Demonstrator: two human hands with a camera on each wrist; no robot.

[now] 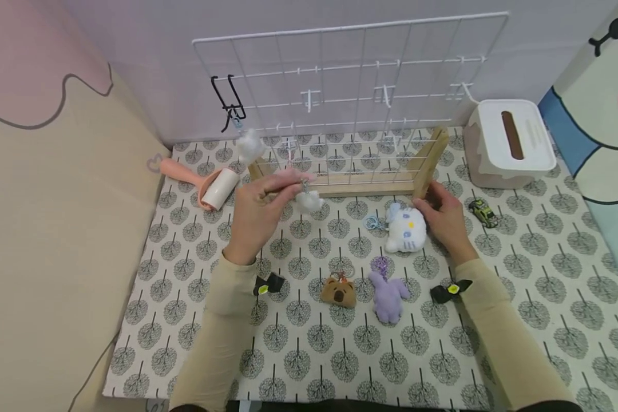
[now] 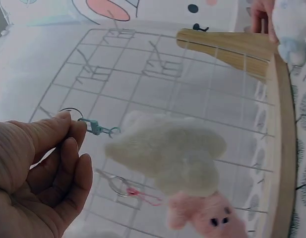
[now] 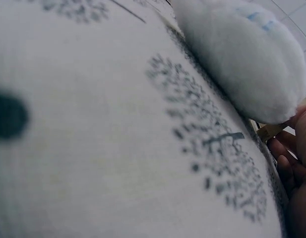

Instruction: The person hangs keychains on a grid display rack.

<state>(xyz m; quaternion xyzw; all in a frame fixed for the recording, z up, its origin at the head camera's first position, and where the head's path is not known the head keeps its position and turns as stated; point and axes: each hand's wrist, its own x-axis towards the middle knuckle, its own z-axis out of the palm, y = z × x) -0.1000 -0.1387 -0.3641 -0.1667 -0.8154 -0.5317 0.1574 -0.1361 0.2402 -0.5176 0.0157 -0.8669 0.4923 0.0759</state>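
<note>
Fingers of the left hand (image 1: 258, 210) pinch the ring (image 2: 72, 109) of a fluffy cream-white plush keychain (image 2: 162, 148) with a teal clasp (image 2: 95, 127), before the wire rack (image 1: 350, 27); the right hand (image 1: 447, 220) grasps the wooden right foot (image 1: 432, 160).

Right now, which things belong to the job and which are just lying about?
Seemingly the job's: held white plush, wire rack, hanging white plush, pink plush, whiskered plush, brown plush, purple plush.
Lying about: coral-handled roller, toy car, slotted box.
</note>
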